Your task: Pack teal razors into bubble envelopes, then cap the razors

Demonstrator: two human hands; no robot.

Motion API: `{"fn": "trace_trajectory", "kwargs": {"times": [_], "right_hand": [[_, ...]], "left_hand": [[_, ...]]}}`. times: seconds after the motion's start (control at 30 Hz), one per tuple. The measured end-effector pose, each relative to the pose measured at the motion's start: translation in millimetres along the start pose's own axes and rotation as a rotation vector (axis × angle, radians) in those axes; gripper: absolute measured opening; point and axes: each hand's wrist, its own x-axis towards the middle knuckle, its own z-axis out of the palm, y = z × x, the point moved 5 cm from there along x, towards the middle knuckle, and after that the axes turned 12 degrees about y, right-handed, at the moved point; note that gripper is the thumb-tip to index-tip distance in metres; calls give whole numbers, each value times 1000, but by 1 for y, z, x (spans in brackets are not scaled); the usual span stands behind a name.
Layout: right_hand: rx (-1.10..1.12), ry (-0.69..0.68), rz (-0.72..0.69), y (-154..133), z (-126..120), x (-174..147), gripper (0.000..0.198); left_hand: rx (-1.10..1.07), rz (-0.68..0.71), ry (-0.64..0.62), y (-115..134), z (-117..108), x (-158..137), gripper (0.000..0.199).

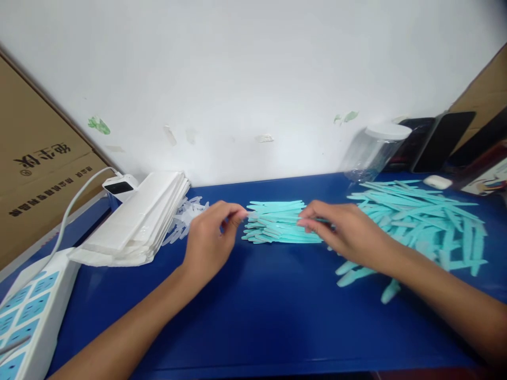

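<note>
My left hand (214, 232) is closed in a pinch at the left end of a row of turquoise eyebrow razors (277, 224). A small pale, see-through piece, apparently a blade cover, shows at its fingertips. At the row's right side, my right hand (340, 227) pinches a slim turquoise razor, partly hidden by the fingers. The razors in the row lie roughly parallel, stacked on the blue table (253, 316). Left of my left hand is a heap of clear blade covers (186, 214). Beyond my right hand spreads a loose pile of turquoise razors (431, 221), partly behind my forearm.
White packets (134, 216) are stacked at left, beside a white device with a dark screen (120, 188) and a power strip (35, 311). A clear jar (370, 153), a phone (441, 140) and a white earbud case (437, 182) stand at back right. A cardboard box (39, 158) borders the left.
</note>
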Motion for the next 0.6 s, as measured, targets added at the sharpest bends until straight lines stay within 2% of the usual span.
{"fn": "trace_trajectory", "kwargs": {"times": [0.1,0.23,0.37,0.43,0.53,0.6], "right_hand": [[58,77,84,16,-5,5,25],[-21,109,-48,26,9,8,26],[-140,165,-131,27,12,11,25],[-189,202,-155,29,-3,14,28],[-327,225,-135,45,-41,21,27],[-393,107,-31,70,-62,22,28]], "left_hand": [[155,-30,-24,-27,-9,9,22],[480,103,-99,-54,-18,16,27],[653,141,-129,-74,-22,17,33],[724,150,-144,-80,-24,16,35],[818,135,-166,-86,-28,15,36],[864,105,-200,-88,-30,15,35]]}}
